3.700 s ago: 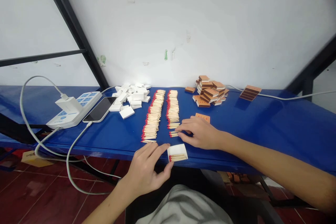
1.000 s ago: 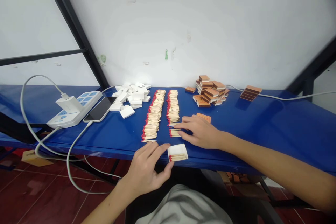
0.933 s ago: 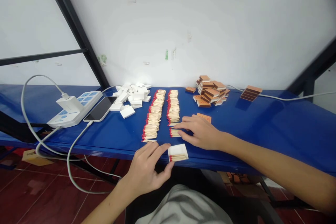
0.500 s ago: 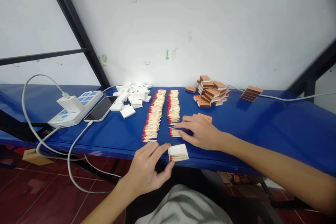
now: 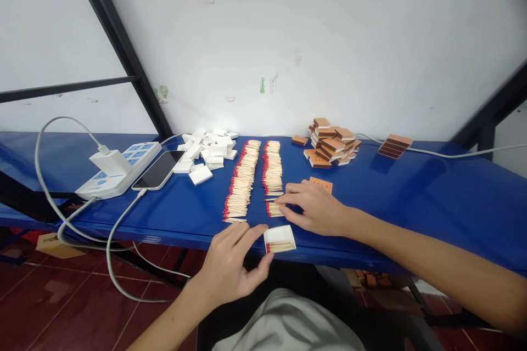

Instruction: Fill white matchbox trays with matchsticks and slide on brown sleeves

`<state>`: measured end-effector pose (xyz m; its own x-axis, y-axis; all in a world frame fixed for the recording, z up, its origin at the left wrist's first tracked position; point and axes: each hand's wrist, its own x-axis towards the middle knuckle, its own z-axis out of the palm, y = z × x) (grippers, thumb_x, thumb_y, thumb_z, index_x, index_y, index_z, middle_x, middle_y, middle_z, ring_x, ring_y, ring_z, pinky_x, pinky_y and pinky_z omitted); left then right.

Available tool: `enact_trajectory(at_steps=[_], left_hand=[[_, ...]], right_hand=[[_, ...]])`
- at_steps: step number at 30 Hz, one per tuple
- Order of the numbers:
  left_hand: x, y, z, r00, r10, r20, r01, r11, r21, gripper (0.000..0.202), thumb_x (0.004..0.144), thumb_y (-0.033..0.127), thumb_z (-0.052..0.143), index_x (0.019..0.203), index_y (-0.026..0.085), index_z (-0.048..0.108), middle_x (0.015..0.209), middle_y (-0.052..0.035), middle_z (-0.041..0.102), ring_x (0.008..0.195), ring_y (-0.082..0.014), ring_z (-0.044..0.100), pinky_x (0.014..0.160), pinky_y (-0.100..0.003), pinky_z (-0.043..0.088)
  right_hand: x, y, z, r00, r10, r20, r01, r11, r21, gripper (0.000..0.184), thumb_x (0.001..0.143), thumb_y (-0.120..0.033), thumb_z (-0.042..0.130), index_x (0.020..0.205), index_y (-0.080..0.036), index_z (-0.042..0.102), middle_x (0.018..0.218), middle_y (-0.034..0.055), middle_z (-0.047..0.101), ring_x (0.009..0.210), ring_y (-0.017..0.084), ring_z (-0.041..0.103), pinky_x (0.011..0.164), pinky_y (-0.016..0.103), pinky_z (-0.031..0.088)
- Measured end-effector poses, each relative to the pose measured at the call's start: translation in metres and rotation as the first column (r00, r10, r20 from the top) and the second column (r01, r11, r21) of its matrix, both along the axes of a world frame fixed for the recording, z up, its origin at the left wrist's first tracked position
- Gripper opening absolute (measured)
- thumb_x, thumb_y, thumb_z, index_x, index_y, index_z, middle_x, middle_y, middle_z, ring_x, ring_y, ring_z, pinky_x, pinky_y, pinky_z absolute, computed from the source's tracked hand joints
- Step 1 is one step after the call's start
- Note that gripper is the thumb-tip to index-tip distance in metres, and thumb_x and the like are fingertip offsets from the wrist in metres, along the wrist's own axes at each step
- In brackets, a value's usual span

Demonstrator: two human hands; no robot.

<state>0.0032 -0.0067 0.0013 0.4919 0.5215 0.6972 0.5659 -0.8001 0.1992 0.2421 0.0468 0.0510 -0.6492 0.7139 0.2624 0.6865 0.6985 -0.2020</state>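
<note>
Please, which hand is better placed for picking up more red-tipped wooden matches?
Probably the right hand: it is at the small group of red-tipped wooden matches. The left hand holds the shallow white rectangular cardboard tray.

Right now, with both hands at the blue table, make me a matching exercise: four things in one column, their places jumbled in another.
Things:
1. Open white tray
2. Phone
3. Charger
4. Small group of matches

Places:
A. Standing on the power strip
B. At the fingers of the right hand
C. Held by the left hand
D. Between the power strip and the white heap

Right pairs: 1-C, 2-D, 3-A, 4-B.
</note>
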Motion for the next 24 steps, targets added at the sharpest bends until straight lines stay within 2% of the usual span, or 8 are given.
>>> enact_trajectory(at_steps=[7, 16, 24], left_hand=[[-0.001, 0.0009, -0.0028, 1.0, -0.006, 0.003, 0.007, 1.0, -0.017, 0.032, 0.087, 0.024, 0.063, 0.118, 0.015, 0.059, 0.084, -0.0064, 0.064, 0.073, -0.0197, 0.06, 0.067, -0.033, 0.052], [-0.0008, 0.001, -0.0021, 1.0, -0.008, 0.003, 0.009, 1.0, -0.019, 0.032, 0.087, 0.024, 0.063, 0.118, 0.015, 0.059, 0.084, -0.0063, 0.063, 0.074, -0.0196, 0.059, 0.067, -0.032, 0.051], [0.0001, 0.0011, -0.0024, 1.0, -0.01, 0.002, 0.01, 1.0, -0.008, 0.032, 0.088, 0.024, 0.062, 0.118, 0.015, 0.059, 0.085, -0.0064, 0.064, 0.074, -0.0194, 0.06, 0.068, -0.032, 0.052]], right_hand=[[-0.0007, 0.0015, -0.0004, 0.999, 0.005, -0.037, -0.006, 1.0, -0.028, 0.026, 0.099, -0.028, 0.049, 0.101, -0.018, 0.073, 0.087, 0.0043, 0.062, 0.076, 0.015, 0.056, 0.07, 0.029, 0.034], [-0.0002, 0.0008, -0.0007, 1.0, 0.018, -0.01, -0.018, 0.999, -0.041, 0.031, 0.099, -0.024, 0.047, 0.123, -0.021, 0.067, 0.097, 0.0068, 0.064, 0.083, 0.019, 0.058, 0.075, 0.032, 0.036], [0.0001, 0.0015, -0.0024, 1.0, -0.003, 0.004, 0.003, 1.0, -0.03, 0.037, 0.1, -0.027, 0.046, 0.131, -0.019, 0.063, 0.102, 0.0092, 0.065, 0.088, 0.02, 0.06, 0.079, 0.034, 0.04]])
